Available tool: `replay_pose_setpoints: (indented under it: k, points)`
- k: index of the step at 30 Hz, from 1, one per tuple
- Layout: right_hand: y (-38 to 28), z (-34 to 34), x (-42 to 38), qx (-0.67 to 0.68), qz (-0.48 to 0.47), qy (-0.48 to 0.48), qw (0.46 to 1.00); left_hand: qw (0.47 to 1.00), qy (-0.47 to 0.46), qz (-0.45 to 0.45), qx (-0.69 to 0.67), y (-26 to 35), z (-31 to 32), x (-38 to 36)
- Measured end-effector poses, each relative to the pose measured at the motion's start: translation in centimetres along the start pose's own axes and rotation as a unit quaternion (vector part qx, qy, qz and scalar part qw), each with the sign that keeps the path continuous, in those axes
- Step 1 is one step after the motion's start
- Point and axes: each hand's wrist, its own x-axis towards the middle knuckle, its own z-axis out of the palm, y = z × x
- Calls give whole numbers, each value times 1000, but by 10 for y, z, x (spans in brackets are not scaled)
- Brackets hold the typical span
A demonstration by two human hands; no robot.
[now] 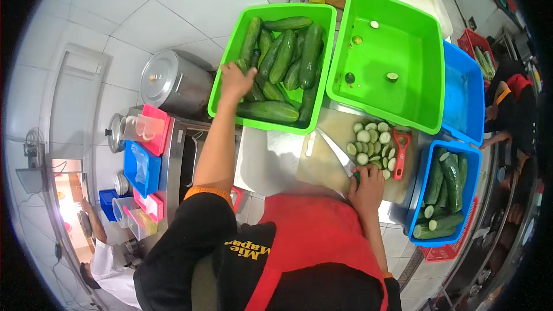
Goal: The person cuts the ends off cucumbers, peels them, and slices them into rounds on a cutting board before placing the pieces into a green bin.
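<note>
- Here, piled at far centre-left: whole cucumbers [283, 57] inside the left green tub [294, 10], some lengthwise, some lying crosswise.
- Reaching over the left rim of this tub: left hand [237, 82], fingers bent over a cucumber at the left side of the pile; impossible to tell whether the grip is closed on it or only resting there.
- At centre-right, on the near side: right hand [367, 187], grip closed around the handle of a knife [337, 151], blade lying obliquely across the cutting board [322, 170], tip pointing far and left.
- Clustered on the board, just beyond the right hand: cut cucumber pieces [373, 138], many with pale faces upward.
- Just right of these: red peeler [400, 155], lying lengthwise from far to near.
- Under the board, and extending to the left: pale surface [265, 155].
- Beyond the cluster: right green tub [397, 40], with a few scattered cucumber ends on its floor.
- At right, near: blue tub [472, 187], holding more cucumbers; partly visible beneath, red basket [440, 251].
- At left of the left green tub: lidded metal pot [196, 83].
- At the near left edge: person in white [115, 273]; at the far right: person in dark clothing [510, 101].
</note>
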Motion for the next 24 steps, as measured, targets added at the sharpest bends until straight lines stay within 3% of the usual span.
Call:
replay_pose_setpoints:
  k: [2, 3, 4, 6, 7, 9, 12, 14, 17, 22, 24]
  points:
    - [0, -2, 0, -1, 0, -7, 1000, 991, -35, -11, -126, 5, 6, -8]
    - [-1, -2, 1, -1, 4, -12, 1000, 974, -117, -69, -180, 8, -9, -1]
    - [-1, -2, 2, 0, 7, -6, 1000, 975, -115, -64, -181, 7, -13, 2]
    - [0, -2, 2, 2, -4, -1, 1000, 929, -107, -14, -354, 10, -31, -2]
    - [1, -1, 3, 1, -1, 1, 1000, 934, -64, -17, -352, 16, -47, -10]
    - [1, -2, 0, 1, 3, -1, 1000, 934, 128, -3, -333, -1, -56, -8]
    - [-2, -4, 1, 6, 7, 3, 1000, 857, 216, -60, -464, -23, -97, 9]
    - [-1, -2, 2, 4, -1, -4, 1000, 844, 183, -86, -497, -15, -131, 15]
    - [-2, -1, 2, 2, -1, -9, 1000, 872, 157, -64, -460, -17, -121, 25]
    - [-2, -2, 3, 4, 1, -11, 1000, 867, 76, -47, -490, 7, -102, 24]
    - [-2, -4, 3, 4, -2, -9, 1000, 912, 43, -31, -407, 7, -79, 32]
